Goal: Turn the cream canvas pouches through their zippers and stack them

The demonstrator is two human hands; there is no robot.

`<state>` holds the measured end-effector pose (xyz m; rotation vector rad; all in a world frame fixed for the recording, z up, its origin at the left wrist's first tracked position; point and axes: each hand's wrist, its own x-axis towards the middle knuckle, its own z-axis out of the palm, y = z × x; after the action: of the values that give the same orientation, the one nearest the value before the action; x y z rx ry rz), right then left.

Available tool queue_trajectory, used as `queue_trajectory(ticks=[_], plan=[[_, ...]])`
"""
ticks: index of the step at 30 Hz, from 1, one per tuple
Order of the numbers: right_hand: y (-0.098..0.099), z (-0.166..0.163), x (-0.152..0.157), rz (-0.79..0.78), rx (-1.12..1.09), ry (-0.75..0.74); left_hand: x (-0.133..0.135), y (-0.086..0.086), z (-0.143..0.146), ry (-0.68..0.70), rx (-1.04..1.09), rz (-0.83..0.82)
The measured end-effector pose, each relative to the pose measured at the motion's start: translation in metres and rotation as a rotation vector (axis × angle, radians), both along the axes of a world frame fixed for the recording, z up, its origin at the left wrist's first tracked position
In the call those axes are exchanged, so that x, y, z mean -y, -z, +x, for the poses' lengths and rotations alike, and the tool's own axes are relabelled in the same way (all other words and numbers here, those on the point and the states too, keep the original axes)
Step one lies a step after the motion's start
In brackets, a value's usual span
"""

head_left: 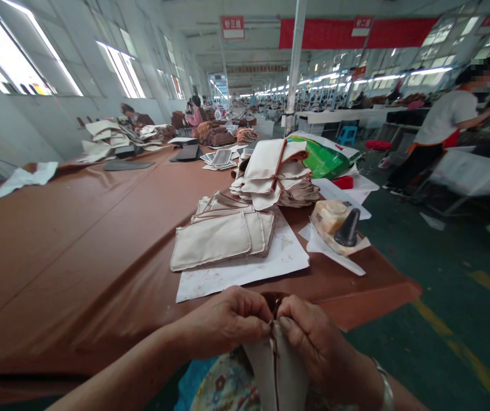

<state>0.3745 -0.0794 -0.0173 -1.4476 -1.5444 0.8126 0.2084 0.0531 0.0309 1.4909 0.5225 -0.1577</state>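
Observation:
Low in the view, my left hand (238, 319) and my right hand (311, 337) pinch a cream fabric piece (281, 374) at its upper end, one hand on each side of a dark brown line down its middle. The piece hangs over my lap, below the table's near edge. Just beyond my hands, several flat cream stitched pieces (213, 242) with brown edges lie overlapped on a white paper sheet (240, 279). Behind them is a taller bundle of cream pieces (264, 165), bound with a brown strip.
Brown sheeting covers the table (77, 245). At the right stand a stained container (329, 217) and a black cone (348, 228) on white paper. Farther back lie a green-and-white bag (324, 154) and grey panels (187, 152). A person (445, 120) is on the right, beyond the table.

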Motion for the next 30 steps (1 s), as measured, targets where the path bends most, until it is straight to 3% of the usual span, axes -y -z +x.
queue_trajectory(ticks=[5,9,14,19,27,30], plan=[[0.007,0.0,-0.003,-0.333,-0.764,-0.066,0.005,-0.001,0.003,-0.011,0.035,-0.015],[0.014,-0.005,-0.003,-0.333,-1.061,-0.111,0.007,0.001,0.004,-0.003,0.065,-0.048],[0.011,0.001,-0.002,-0.322,-0.914,-0.137,0.01,0.005,0.002,-0.047,0.05,0.022],[0.006,0.008,-0.003,-0.27,-0.73,-0.065,0.012,0.004,0.003,-0.043,0.02,0.088],[0.004,0.007,-0.003,-0.263,-0.738,0.0,0.015,0.004,0.005,-0.051,0.068,0.019],[0.003,0.012,0.0,-0.25,-0.681,-0.044,0.014,0.004,0.004,-0.06,0.039,0.06]])
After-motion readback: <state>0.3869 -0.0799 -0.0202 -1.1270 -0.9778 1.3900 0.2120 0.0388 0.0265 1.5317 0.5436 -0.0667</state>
